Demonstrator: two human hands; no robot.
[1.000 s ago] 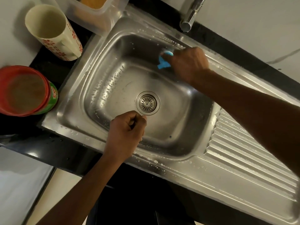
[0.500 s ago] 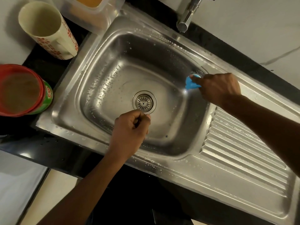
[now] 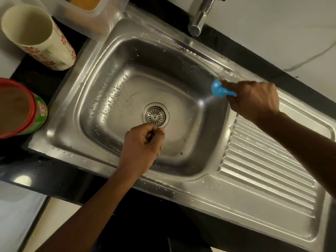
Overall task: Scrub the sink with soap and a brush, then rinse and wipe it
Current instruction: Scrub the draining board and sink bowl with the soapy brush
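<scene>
Black worktop (image 3: 45, 84), glossy, carrying a stainless steel sink (image 3: 127, 179) set into it; ribbed drainboard (image 3: 269, 160) runs off the basin's right side. Basin walls and rim wet, beaded with droplets, thickest along the left wall and back rim. Chrome tap (image 3: 199, 17) stands at the back edge, spout over the rim. Clear plastic container (image 3: 87, 13) with something orange-brown inside sits at the sink's back-left corner. Cream jug (image 3: 36, 37) with red flower print lies tilted on the worktop left of the sink, mouth toward the viewer. Red-lidded round tub (image 3: 20, 108) with green label near the worktop's left edge, just beside the sink rim. Right hand (image 3: 252, 99) reaches across the drainboard, fingers curled round a blue brush (image 3: 219, 90); the brush head sits at the basin's back-right corner, against the upper wall by the rim. Left hand (image 3: 143, 144) hovers above the basin's front half, fingers curled into a loose fist, thumb against forefinger; cannot tell whether anything small is pinched there. Round drain strainer (image 3: 155, 115) in the basin floor, just beyond the left knuckles.
</scene>
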